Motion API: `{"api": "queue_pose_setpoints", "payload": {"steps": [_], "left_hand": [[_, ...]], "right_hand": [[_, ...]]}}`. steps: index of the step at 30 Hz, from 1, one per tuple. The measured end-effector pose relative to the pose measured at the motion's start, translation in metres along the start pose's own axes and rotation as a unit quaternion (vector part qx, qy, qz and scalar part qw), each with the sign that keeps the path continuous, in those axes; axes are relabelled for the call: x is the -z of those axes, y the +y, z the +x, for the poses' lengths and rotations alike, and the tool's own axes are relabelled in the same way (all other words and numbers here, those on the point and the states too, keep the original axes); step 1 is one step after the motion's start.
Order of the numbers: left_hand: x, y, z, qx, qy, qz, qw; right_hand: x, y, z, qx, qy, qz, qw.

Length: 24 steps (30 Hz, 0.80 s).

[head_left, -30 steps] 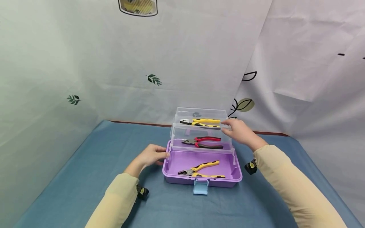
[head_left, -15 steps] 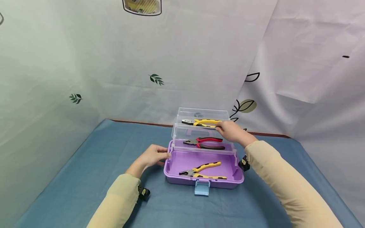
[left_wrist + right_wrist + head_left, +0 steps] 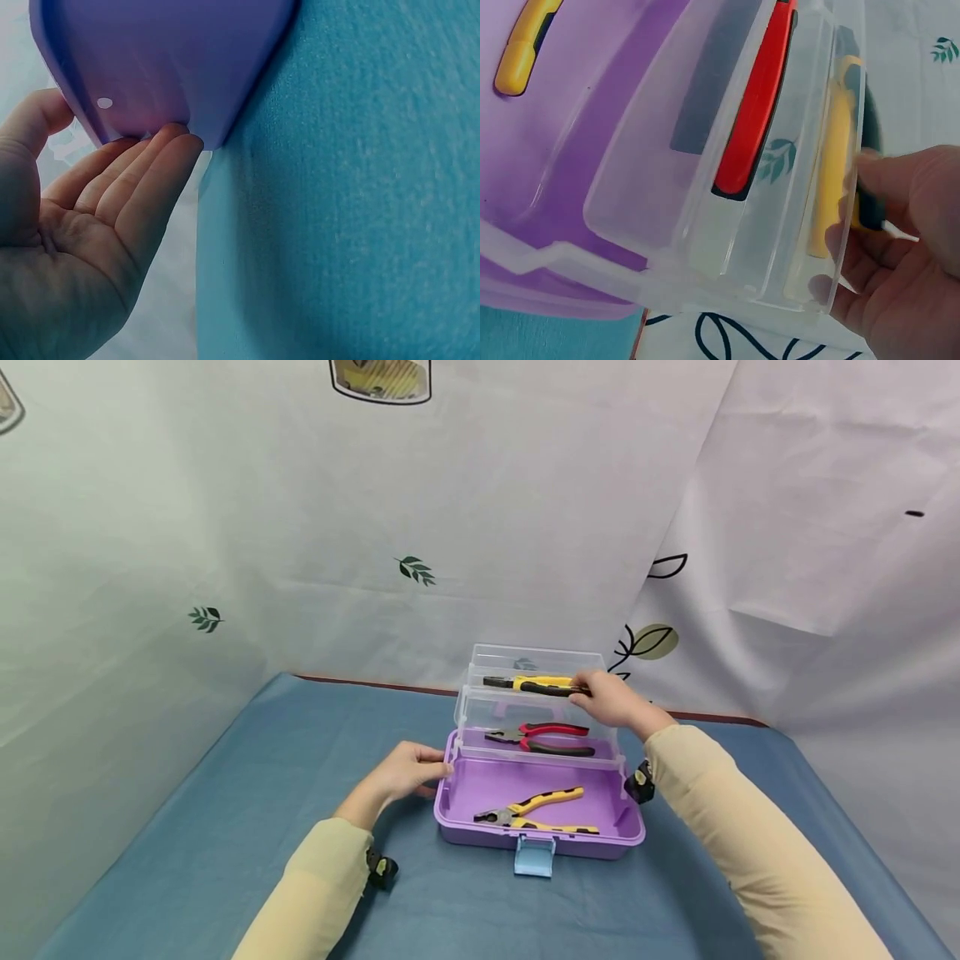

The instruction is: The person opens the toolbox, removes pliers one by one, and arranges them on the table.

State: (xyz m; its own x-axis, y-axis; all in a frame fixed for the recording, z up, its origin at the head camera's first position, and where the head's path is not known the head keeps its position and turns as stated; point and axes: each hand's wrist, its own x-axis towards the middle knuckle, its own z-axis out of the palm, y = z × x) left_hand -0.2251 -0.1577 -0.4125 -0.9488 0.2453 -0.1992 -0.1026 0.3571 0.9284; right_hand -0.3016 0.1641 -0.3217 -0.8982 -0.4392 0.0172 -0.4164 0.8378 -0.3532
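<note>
A purple toolbox (image 3: 447, 827) stands unfolded, with clear tiered trays raised at its back. My left hand (image 3: 405, 772) holds its left side; in the left wrist view the thumb is at the rim and the fingers (image 3: 150, 169) lie against the outer wall. My right hand (image 3: 611, 697) grips the handle end of yellow-and-black pliers (image 3: 532, 684) at the top tray. In the right wrist view, the thumb and fingers (image 3: 870, 255) are around the handles, partly hidden by the tray wall. Red-and-black pliers (image 3: 540, 738) lie in the lower clear tray (image 3: 471, 735).
Another pair of yellow-and-black pliers (image 3: 536, 812) lies spread in the purple base. A light blue latch (image 3: 534, 857) hangs at the box front. Blue cloth (image 3: 300, 743) covers the table. White patterned fabric (image 3: 510, 510) hangs close behind the box.
My right hand has moved left onto the upper pliers and gripped their handles, which have come closer together. The pliers have turned slightly. My left hand stays at the toolbox side.
</note>
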Motion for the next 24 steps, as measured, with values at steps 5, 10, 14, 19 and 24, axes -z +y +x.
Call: {"api": "queue_pose_setpoints", "payload": {"steps": [5, 10, 14, 19, 24], "left_hand": [[0.0, 0.0, 0.0004, -0.002, 0.0, 0.0, 1.0], [-0.001, 0.0022, -0.0007, -0.001, -0.001, -0.004, 1.0], [-0.0018, -0.0023, 0.0021, 0.004, 0.006, -0.005, 1.0], [-0.0033, -0.0026, 0.0015, 0.009, 0.012, -0.011, 0.9998], [-0.0017, -0.0045, 0.0018, 0.0, 0.005, -0.015, 0.9999]], "right_hand": [[-0.0001, 0.0018, -0.0026, 0.009, 0.025, 0.01, 0.9996], [-0.0015, 0.0036, -0.0029, 0.009, 0.03, 0.011, 0.9994], [-0.0023, 0.0041, -0.0036, 0.016, 0.036, 0.013, 0.9992], [-0.0035, 0.004, -0.0035, 0.022, 0.04, 0.013, 0.9989], [-0.0045, 0.0025, -0.0021, 0.005, 0.029, 0.028, 0.9992]]}}
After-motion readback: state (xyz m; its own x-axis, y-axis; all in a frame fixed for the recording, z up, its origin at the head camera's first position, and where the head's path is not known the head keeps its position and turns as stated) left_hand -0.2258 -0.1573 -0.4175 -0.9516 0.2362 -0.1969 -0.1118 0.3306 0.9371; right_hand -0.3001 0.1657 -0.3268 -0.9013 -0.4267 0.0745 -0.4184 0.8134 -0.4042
